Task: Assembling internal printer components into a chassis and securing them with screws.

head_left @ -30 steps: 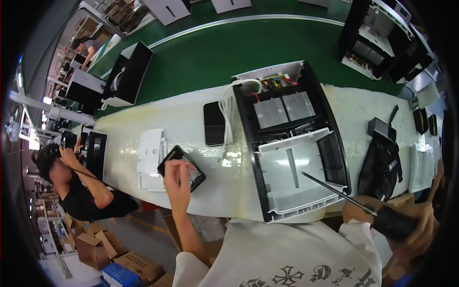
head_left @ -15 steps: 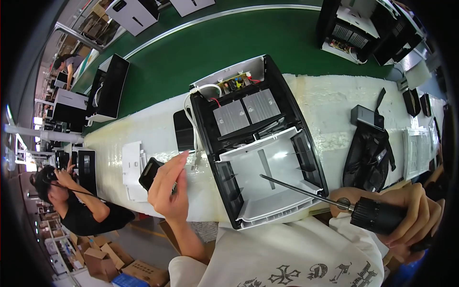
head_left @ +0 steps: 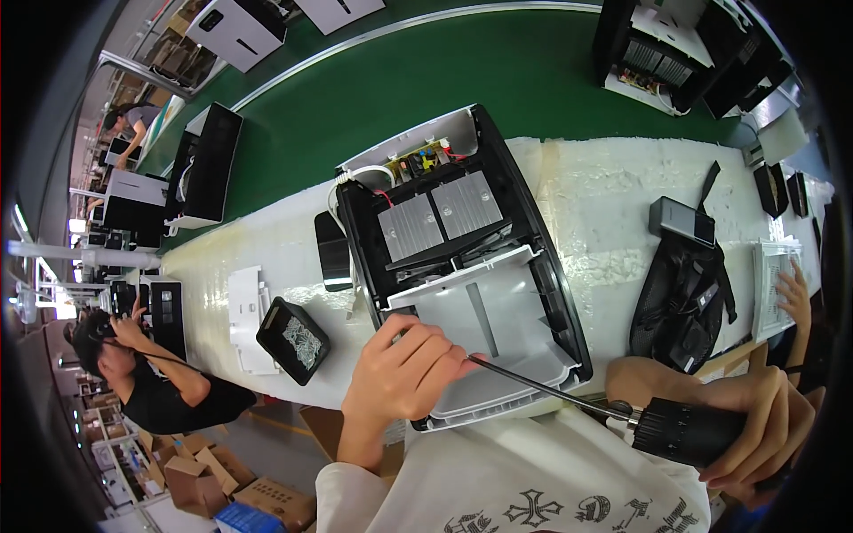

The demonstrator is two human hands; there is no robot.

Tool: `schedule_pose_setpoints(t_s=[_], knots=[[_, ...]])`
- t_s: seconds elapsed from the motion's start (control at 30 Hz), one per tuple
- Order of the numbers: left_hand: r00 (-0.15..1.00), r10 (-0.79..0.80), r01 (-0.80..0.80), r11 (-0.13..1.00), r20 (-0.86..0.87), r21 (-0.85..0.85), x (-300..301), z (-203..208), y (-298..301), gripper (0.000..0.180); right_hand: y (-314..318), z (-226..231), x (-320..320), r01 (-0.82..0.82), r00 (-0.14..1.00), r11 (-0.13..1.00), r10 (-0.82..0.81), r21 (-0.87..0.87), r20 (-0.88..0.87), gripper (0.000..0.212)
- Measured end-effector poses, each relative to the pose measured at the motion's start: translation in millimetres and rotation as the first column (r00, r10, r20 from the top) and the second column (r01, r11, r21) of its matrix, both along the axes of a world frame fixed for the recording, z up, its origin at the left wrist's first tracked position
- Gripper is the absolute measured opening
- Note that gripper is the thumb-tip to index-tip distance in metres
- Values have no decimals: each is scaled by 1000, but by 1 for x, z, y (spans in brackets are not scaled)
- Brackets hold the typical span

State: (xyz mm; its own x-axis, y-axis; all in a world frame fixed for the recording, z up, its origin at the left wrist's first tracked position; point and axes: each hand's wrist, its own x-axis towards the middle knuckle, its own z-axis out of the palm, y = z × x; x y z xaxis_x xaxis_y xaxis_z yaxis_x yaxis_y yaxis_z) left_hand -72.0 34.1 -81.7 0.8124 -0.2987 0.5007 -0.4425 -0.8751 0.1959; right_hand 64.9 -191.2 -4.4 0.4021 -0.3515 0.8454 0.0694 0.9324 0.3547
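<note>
My right hand (head_left: 769,426) is wrapped around a black electric screwdriver (head_left: 684,431), whose long thin bit (head_left: 542,387) points left. My left hand (head_left: 404,366) is closed in a pinch at the bit's tip; whatever lies between its fingers is too small to make out. Behind the bit lies an opened appliance housing (head_left: 562,293), black-sided with a pale inner tray (head_left: 453,306). Two grey finned metal blocks (head_left: 440,216) and a small circuit board (head_left: 419,162) with wires sit in its far half. Left of my left hand, a black bin (head_left: 289,340) holds many small screws (head_left: 305,343).
White padding (head_left: 586,169) covers the bench beside a green conveyor belt (head_left: 391,71). A black bag (head_left: 680,302) and a grey box-shaped device (head_left: 682,219) lie to the right. More housings (head_left: 209,164) stand on the belt. Co-workers are at left, and another person's hand (head_left: 793,293) touches a white grille at right.
My left hand has moved right from over the screw bin to the bit's tip, uncovering the bin. The housing appears slightly further left. Another person's hand has come into view at right.
</note>
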Motion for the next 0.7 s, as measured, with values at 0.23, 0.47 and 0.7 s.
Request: schedule_pose_setpoints(t_s=[0.23,0.47,0.7], knots=[[999,-46,46,999,-23,28,4,5,-5,21,-40,-17,5,-97,995,983,101,-156,21,22],[995,-80,84,994,-54,67,7,15,-11,23,-55,-18,-4,-144,989,989,143,-32,-29,31],[953,-179,249,922,-245,297,3,25,-14,13,-78,-29,-22,68,997,996,-66,62,-43,22]])
